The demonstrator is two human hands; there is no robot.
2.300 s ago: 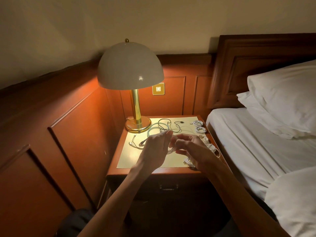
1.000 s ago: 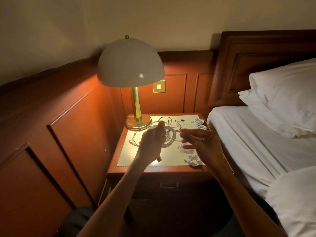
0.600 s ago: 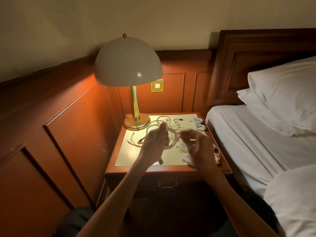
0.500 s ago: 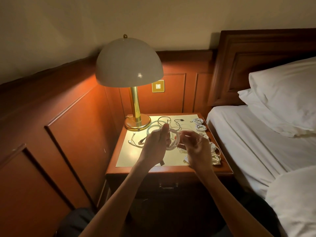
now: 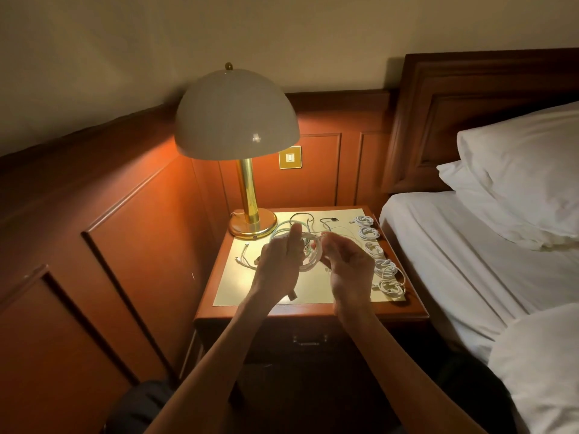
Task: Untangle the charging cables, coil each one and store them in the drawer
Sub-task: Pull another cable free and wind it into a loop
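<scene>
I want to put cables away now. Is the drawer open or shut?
Shut. The drawer front with its handle sits back under the nightstand top, not pulled out.

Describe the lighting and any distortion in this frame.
Head view: the lamp is the only visible light, warm on the nightstand; left hand, right hand and their cable look dim; the drawer is in deep shadow; wide-angle curves the wall panelling.

You have five wound coils (image 5: 369,233) on the counter (image 5: 307,311), one loop (image 5: 317,256) held up, one lamp (image 5: 235,117), two pillows (image 5: 526,158); the loose cables (image 5: 247,263) are too tangled to count.
</scene>
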